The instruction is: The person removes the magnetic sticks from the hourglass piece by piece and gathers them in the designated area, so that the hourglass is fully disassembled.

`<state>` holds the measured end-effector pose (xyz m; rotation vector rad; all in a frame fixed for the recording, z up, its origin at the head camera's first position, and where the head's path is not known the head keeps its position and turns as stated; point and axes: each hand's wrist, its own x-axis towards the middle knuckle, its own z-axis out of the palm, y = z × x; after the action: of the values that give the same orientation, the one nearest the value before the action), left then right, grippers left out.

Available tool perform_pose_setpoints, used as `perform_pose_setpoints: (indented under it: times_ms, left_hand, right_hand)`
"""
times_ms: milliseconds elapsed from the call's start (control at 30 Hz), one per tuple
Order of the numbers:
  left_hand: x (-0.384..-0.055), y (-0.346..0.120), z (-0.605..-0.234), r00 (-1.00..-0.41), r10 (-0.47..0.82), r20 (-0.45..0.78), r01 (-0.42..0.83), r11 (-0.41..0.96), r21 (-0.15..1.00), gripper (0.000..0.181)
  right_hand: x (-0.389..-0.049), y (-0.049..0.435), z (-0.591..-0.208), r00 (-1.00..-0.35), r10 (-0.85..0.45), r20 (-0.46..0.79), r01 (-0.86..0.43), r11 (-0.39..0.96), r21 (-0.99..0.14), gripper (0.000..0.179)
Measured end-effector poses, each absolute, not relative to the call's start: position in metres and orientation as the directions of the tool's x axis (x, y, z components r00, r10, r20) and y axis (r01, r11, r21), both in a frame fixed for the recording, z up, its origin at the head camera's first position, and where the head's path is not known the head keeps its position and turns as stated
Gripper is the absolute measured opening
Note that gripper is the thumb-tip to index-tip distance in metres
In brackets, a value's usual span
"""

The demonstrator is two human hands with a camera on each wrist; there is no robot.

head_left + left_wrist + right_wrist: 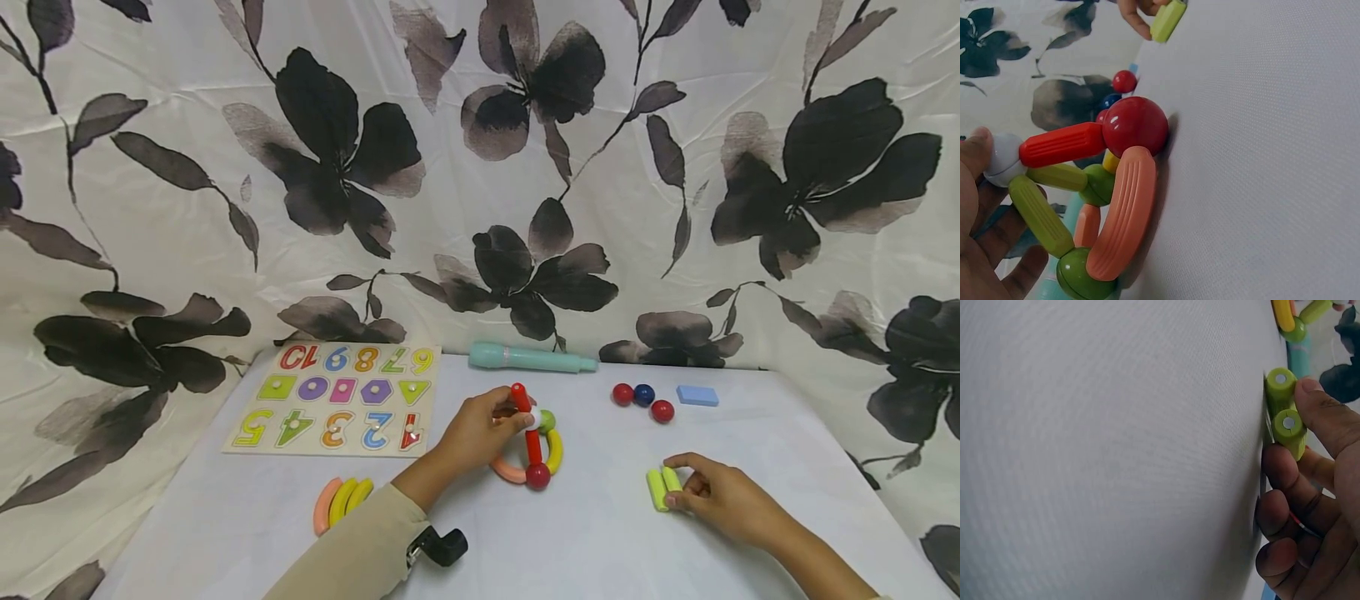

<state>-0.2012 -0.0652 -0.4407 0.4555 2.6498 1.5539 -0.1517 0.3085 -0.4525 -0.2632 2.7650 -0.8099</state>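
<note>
My left hand (476, 433) holds a magnetic stick-and-ball frame by its top, thumb on the white ball (1005, 159). A red stick (1063, 144) runs from that ball to a red ball (1135, 126) on the table; another red stick piece (520, 396) shows above the thumb. Green sticks (1041, 215) link the white ball to green balls (1082, 275). A salmon curved stick (1124, 215) and a yellow one (555, 452) form part of the base. My right hand (723, 496) pinches one of two short lime-green sticks (1289, 428) lying side by side.
Curved salmon and yellow sticks (341, 504) lie left of the left forearm. Behind them is a number-and-shape puzzle board (255, 398). A teal tube-like object (532, 359) lies at the back. Red and blue balls (643, 395) and a blue block (697, 396) sit back right.
</note>
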Motion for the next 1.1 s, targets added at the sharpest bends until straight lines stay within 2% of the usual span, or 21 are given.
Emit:
perform_pose_setpoints:
  times_ms: [267,500,900,1100]
  left_hand:
    - [-0.201,-0.065,-0.442,-0.957,0.267,0.115,0.231,0.457,0.859,0.019]
    - [-0.201,-0.065,-0.442,-0.958,0.265,0.113,0.226,0.449,0.864,0.02]
    - [-0.2,-0.064,-0.439,-0.956,0.267,0.119,0.233,0.449,0.863,0.02]
    - [-0.199,-0.065,-0.436,-0.955,0.273,0.117,0.238,0.465,0.853,0.019]
  right_hand:
    - [-0.15,0.309,-0.453,-0.945,-0.278,-0.172,-0.148,0.833,-0.533,0.057]
    - [-0.154,0.303,-0.447,-0.97,-0.193,-0.147,-0.103,0.876,-0.471,0.058]
    - [-0.166,0.262,-0.426,-0.969,-0.217,0.115,-0.246,0.865,-0.437,0.048]
    - [-0.173,0.232,-0.412,-0.952,-0.258,0.167,-0.306,0.846,-0.437,0.048]
